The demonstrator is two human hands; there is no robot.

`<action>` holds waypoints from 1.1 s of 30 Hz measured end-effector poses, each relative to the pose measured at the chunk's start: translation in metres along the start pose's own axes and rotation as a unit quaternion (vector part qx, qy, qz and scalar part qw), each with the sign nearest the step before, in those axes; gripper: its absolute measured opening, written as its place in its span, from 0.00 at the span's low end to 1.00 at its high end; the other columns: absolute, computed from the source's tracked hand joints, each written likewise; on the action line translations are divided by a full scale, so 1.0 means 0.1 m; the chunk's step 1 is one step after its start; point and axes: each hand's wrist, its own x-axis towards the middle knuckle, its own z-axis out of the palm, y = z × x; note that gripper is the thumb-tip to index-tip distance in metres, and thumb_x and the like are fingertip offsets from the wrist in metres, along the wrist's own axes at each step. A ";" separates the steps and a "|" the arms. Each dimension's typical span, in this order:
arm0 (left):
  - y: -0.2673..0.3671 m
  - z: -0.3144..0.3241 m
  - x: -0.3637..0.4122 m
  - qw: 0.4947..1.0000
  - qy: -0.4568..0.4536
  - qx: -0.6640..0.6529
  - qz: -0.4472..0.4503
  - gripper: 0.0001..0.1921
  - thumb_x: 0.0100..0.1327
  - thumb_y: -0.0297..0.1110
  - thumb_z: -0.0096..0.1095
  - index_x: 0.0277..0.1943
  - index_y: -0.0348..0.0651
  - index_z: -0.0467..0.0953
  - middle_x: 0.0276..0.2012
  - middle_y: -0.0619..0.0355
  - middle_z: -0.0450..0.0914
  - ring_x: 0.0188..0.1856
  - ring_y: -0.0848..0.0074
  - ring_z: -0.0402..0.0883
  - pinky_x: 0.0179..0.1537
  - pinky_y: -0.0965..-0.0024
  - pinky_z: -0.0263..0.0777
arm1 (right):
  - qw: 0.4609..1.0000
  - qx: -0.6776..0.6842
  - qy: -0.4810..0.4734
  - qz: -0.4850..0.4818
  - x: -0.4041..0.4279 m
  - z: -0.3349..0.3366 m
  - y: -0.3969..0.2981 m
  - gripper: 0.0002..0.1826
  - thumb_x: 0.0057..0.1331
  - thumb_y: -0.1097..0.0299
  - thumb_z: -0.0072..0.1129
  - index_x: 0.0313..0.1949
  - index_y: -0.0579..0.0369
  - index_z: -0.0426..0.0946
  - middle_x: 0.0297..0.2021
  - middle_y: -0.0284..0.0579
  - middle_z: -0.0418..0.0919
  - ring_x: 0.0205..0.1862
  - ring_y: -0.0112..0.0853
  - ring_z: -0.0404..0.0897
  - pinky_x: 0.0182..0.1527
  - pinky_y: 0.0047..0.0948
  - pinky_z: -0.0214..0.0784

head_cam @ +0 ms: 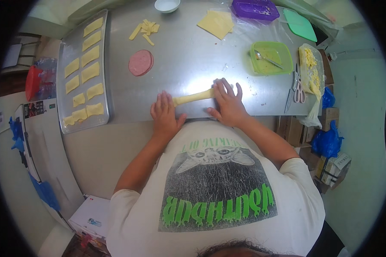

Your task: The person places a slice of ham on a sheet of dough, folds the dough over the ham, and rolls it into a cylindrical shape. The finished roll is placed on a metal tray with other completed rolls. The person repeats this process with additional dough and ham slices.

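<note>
A long, thin roll of pale yellow dough lies slantwise near the front edge of a steel table. My left hand is laid flat over its left end, fingers stretched forward and thumb out to the side. Over the other end is my right hand, palm down with the fingers spread. Both ends of the roll are hidden under the fingers, and neither hand is closed around it. Beyond my left hand is a small stack of round pink meat slices.
Filled dough pieces lie on a metal tray at left. Dough strips, square dough sheets, a white bowl and a purple container stand farther back. Rightward are a green container with a spoon, scissors and a bag of yellow filling.
</note>
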 end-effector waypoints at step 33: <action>0.03 0.12 -0.03 0.997 -0.061 0.048 -0.018 0.47 0.73 0.60 0.58 0.77 0.23 0.57 0.80 0.31 0.53 0.83 0.44 0.48 0.77 0.35 0.38 | 0.999 -0.049 -0.017 -0.013 -0.04 0.19 0.00 0.51 0.74 0.33 0.48 0.76 0.71 0.56 0.79 0.64 0.55 0.83 0.53 0.49 0.76 0.75 0.36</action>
